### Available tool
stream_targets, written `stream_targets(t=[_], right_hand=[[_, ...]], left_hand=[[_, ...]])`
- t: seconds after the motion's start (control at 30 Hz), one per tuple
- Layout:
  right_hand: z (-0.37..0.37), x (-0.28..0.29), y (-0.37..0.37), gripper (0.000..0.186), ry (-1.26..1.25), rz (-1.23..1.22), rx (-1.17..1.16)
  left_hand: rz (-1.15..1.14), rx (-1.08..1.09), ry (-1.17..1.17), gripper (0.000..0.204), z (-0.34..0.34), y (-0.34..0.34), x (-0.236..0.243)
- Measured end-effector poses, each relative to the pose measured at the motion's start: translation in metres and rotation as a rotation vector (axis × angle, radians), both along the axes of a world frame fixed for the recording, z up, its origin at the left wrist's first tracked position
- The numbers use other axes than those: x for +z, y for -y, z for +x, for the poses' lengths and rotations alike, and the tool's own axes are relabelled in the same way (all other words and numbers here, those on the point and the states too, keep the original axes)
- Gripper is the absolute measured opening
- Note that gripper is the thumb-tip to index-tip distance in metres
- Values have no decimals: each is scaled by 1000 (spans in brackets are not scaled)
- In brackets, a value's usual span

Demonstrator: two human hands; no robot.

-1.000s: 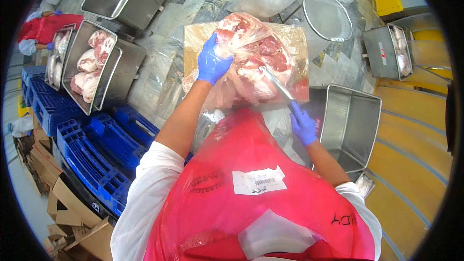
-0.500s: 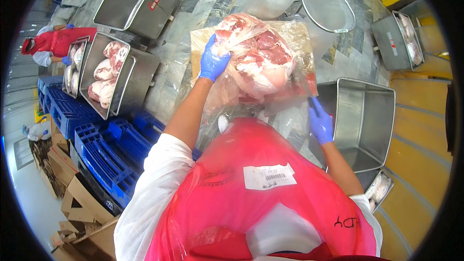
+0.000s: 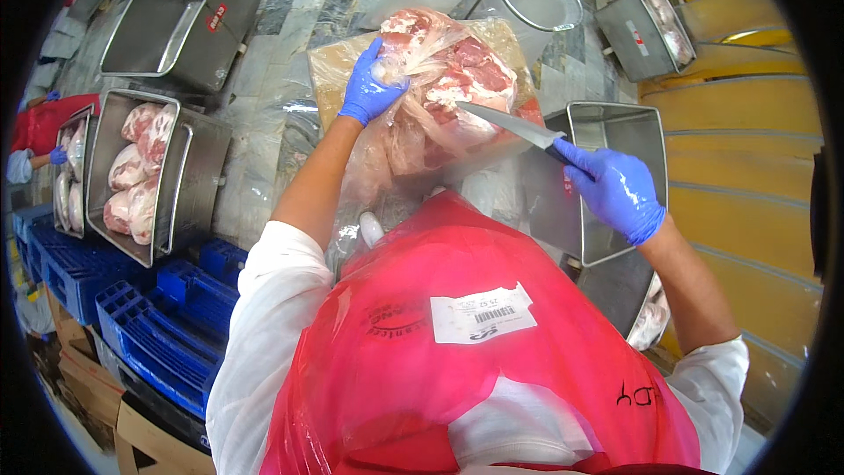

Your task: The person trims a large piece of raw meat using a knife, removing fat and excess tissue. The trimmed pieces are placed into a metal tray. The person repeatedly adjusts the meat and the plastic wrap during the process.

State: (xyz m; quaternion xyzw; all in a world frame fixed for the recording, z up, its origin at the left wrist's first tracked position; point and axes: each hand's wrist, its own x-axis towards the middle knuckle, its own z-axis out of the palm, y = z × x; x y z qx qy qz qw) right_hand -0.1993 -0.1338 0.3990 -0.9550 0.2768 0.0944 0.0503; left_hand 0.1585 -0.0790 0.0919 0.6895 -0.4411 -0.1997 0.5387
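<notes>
Large pieces of raw meat (image 3: 475, 75) with white fat sit in loose clear plastic film (image 3: 374, 158) on top of a cardboard box (image 3: 327, 79). At the meat's left side, my left hand (image 3: 374, 88), in a blue glove, is closed on gathered film. My right hand (image 3: 615, 189), also blue-gloved, grips a knife (image 3: 514, 126) by its dark handle. The blade points left, its tip at the near right part of the meat; whether it touches cannot be made out.
Steel tubs stand around: one (image 3: 659, 185) at right, one (image 3: 163, 31) far left, another (image 3: 198, 176) holding meat. Hoop-rimmed clear bags (image 3: 536, 22) are beyond the box. Blue pallets (image 3: 167, 325) lie at left, near a person in a red apron (image 3: 53, 127).
My right hand has swung up and outward, and the knife blade now points left over the meat. My left hand stays on the film. The whole view has shifted.
</notes>
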Motion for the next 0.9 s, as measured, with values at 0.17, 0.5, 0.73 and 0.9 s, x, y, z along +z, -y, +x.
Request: stream_targets(t=[0.17,0.5,0.73,0.9], right_hand=[[38,10,-9,37,-132,-81,76],[-66,-175,10,47,134,-165,-26],[-83,-275,23,51,464,-87,-12],[-90,-312,40,54,497,-94,-4]], left_hand=[[44,71,-32,96,-10,-2,6],[111,130,146,83,-19,-2,21],[110,131,426,102,-17,-7,16],[193,122,319,98,-23,-7,19]])
